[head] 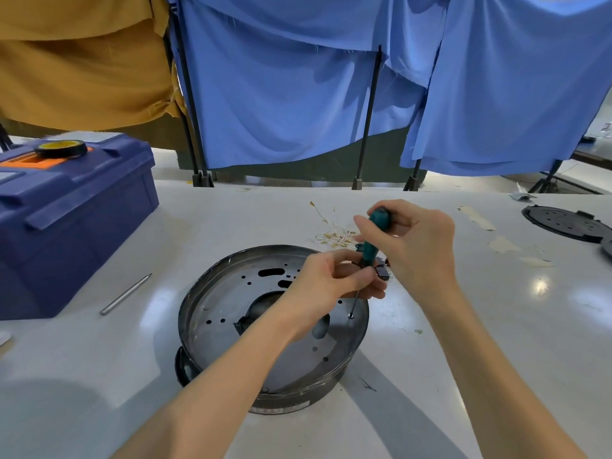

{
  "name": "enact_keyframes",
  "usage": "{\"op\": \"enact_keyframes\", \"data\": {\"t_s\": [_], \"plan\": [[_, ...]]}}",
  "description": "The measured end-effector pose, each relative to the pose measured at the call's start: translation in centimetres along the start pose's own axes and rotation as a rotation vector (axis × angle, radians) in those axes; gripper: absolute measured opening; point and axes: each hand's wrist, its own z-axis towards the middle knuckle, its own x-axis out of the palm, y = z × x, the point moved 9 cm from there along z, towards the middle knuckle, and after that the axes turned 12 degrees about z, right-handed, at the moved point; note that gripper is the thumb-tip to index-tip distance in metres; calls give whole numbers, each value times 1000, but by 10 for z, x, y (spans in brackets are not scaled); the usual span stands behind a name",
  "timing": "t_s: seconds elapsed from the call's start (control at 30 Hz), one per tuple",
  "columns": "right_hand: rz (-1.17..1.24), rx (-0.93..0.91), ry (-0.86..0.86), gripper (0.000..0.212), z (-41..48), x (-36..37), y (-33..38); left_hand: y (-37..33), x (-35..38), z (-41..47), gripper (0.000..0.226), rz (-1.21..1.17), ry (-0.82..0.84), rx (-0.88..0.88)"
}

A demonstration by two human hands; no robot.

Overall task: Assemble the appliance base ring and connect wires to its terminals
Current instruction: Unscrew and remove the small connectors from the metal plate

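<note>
- Base ring sits open side up on the white table, centred directly before me.
- Left hand is above the ring's far side and pinches the green screwdriver where handle meets shaft.
- Right hand grips the handle top; I see the tip on a screw in the ring floor.
- Thin wires lie loose just beyond the ring.
- Metal rod lies to the left, near a blue toolbox.
- Black perforated plate lies far right.
</note>
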Motion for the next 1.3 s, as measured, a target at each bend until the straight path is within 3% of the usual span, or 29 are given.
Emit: {"op": "enact_keyframes", "data": {"t_s": [0.1,0.17,0.27,0.33,0.43,0.53,0.63,0.77,0.83,0.9,1.0,1.07,1.13,1.3], "plan": [[-306,-163,-200,35,-13,-2,18,1,4,1,20,46,10,-3],[-402,-177,-150,46,-11,3,23,4,4,0,24,45,38,-16],[-85,7,193,29,1,18,6,7,3,-1,27,-6,63,-34],[146,88,325,24,-1,26,1,7,2,-2,28,-16,74,-36],[103,16,144,14,-1,13,3,5,-2,0,19,-58,35,-27],[-147,-64,-71,45,-6,4,11,4,-6,2,22,-43,-17,-18],[-203,-67,-126,60,-13,7,19,6,-4,2,15,-12,-5,-19],[163,109,211,31,-3,23,4,7,-7,1,23,-38,21,-23],[287,116,338,29,-2,25,2,7,-8,1,26,-45,25,-26],[305,82,286,27,0,20,2,6,-11,2,23,-74,-3,-26],[240,62,66,21,-1,12,-2,3,-12,3,18,-80,-34,-8],[59,0,-94,27,-8,8,0,5,-9,3,15,-20,-10,-17],[-43,-31,-147,40,-10,7,4,7,-6,3,21,-4,20,-34],[346,109,362,29,4,25,7,7,0,2,28,-35,87,-22]]}}
